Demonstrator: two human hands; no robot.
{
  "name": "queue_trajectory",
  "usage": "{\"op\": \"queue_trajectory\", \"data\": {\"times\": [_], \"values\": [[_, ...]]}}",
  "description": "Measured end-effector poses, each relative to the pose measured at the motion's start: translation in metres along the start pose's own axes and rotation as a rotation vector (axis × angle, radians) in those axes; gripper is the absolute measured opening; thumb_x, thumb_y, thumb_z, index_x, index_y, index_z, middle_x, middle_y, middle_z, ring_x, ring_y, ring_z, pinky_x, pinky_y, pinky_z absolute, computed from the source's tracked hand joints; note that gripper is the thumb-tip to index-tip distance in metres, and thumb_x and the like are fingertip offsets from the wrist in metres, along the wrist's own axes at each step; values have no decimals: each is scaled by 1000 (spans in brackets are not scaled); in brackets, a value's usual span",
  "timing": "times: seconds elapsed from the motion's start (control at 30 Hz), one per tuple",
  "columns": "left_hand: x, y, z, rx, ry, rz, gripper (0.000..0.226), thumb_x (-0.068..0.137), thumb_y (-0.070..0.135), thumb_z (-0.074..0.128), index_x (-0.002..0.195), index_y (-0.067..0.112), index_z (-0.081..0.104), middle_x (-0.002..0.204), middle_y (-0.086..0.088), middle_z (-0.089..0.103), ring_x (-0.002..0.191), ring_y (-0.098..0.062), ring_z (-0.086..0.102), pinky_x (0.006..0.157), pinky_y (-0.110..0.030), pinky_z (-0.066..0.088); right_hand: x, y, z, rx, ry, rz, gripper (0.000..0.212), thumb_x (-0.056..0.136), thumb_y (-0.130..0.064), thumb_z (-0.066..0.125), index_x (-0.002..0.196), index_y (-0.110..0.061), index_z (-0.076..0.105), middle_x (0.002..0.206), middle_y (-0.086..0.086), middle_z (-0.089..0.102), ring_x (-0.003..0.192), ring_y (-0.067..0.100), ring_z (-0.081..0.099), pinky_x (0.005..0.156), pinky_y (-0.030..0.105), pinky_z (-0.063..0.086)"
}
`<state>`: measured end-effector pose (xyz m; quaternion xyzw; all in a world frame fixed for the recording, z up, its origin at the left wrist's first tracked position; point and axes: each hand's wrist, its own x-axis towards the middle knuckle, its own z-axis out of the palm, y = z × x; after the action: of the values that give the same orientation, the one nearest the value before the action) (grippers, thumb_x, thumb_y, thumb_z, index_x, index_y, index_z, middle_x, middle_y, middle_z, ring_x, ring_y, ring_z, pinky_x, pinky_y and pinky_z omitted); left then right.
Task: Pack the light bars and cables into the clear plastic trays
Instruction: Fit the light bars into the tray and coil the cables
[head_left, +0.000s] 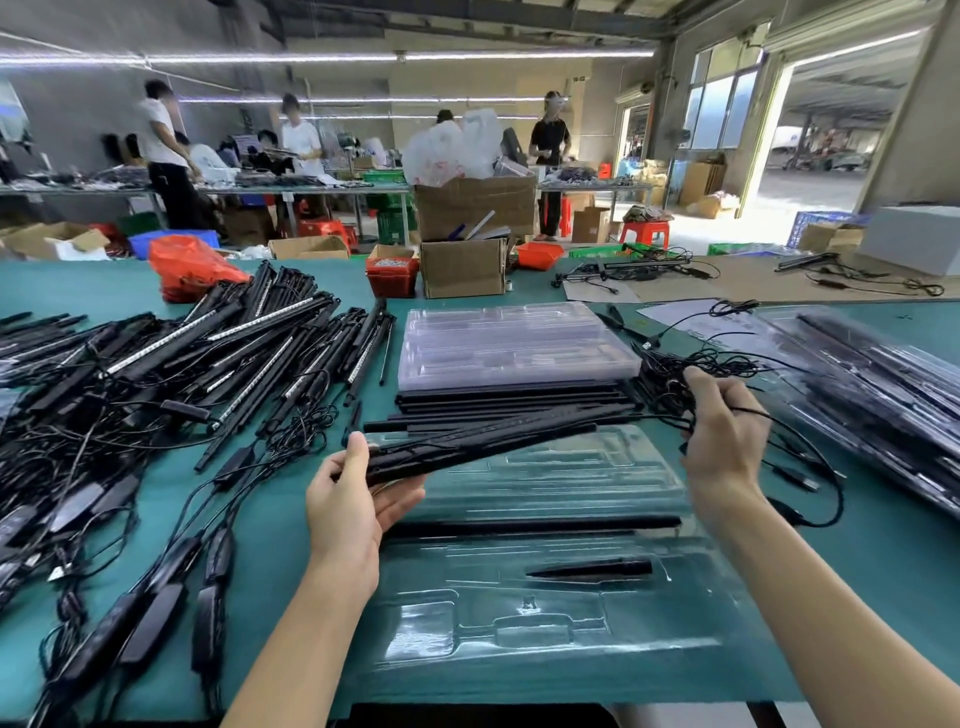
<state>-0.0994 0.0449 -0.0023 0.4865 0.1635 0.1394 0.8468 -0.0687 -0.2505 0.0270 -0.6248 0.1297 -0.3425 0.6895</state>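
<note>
A bundle of light bars (483, 441) is gripped at one end by the left hand (349, 506), held over the clear tray (545, 623). Tangled cables (696, 384) are clutched in the right hand (724, 441).

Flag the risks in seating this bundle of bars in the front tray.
1. The cables gripped by the right hand run into a tangled pile, so lifting may drag others along.
2. The left hand holds several light bars by one end; one could slip onto the clear tray.
</note>
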Motion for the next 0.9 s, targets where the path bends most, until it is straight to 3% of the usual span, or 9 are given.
{"op": "queue_trajectory", "data": {"times": [0.07,0.2,0.33,0.4,0.53,0.63,0.7,0.8,0.9], "values": [[0,0,-1,47,1,12,19,102,28,57,91,12,60,118,-20,67,69,-37,74,45,-30,55,1,2,-1,22,-9,12,35,94,-36,61,66,-24,43,48,-15,37,53,9,30,50,29,27],[-1,8,-1,110,-17,6,9,101,20,57,95,14,58,119,-5,61,59,-35,72,40,-29,52,-1,13,-5,10,69,-67,39,98,-31,54,63,-22,38,58,-9,33,47,0,29,46,17,26],[-5,20,-2,215,-96,-35,11,102,20,57,107,10,59,124,-2,59,69,-40,74,40,-28,53,-4,32,-12,70,96,56,36,95,-38,56,66,-18,50,65,8,35,63,25,35,56,37,24],[-8,26,-5,240,-140,-57,14,101,20,59,109,9,60,124,-8,63,74,-42,74,40,-28,53,-2,33,-13,68,68,75,35,90,-43,56,66,-19,51,67,9,36,68,27,35,56,39,23],[-14,31,-15,288,-200,-61,9,95,15,66,100,9,62,98,-19,75,75,-40,74,40,-26,53,0,22,-10,22,60,-153,37,94,-37,54,64,-18,45,55,-5,34,47,3,31,46,21,24],[-16,32,-23,315,-207,-76,8,93,13,67,98,7,64,92,-16,76,74,-42,74,40,-27,53,-1,8,-4,17,115,-336,36,96,-28,51,62,-21,41,57,-3,36,47,-3,35,47,11,27],[-19,32,-25,377,-212,-101,10,92,13,68,98,6,66,90,-15,76,72,-41,74,39,-27,53,0,0,-1,47,146,-345,33,94,-29,50,63,-21,42,57,-4,37,47,-2,34,47,12,26],[-24,28,-28,607,-207,4,7,91,19,71,91,13,69,78,-7,77,63,-31,73,42,-28,51,3,-2,3,74,141,-314,31,92,-33,50,64,-21,44,55,-12,38,49,-1,32,49,15,27],[-25,24,-36,1192,-134,334,19,86,45,69,74,31,68,64,14,68,63,-10,63,57,-27,47,3,4,3,38,76,-309,31,91,-39,52,66,-21,46,59,-7,38,53,3,33,52,21,27]]}}
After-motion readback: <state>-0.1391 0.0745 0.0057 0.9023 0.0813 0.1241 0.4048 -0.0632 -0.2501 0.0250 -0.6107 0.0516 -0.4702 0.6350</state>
